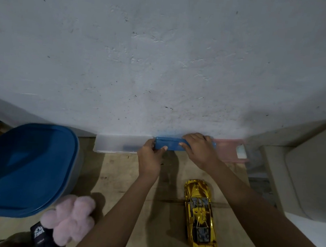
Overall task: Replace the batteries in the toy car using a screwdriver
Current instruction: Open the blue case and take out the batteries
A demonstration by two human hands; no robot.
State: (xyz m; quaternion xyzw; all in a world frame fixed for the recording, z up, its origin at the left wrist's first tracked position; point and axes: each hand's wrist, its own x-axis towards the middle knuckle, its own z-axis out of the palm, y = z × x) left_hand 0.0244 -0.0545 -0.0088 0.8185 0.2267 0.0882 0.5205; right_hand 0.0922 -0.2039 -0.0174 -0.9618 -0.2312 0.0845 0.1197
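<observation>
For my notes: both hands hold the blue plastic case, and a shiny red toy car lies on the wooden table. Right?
Wrong colour: the head view shows the shiny toy car is gold, not red. The left hand and right hand do hold the blue plastic case.

No writing here can be read outright. The only printed thing is a black tag. It lies well to the left of the blue box that the left hand and the right hand grip, and much nearer to the person. It touches a pink fluffy toy. The tag carries a white emblem with a small line of white letters under it, and both are too blurred to make out.
</observation>
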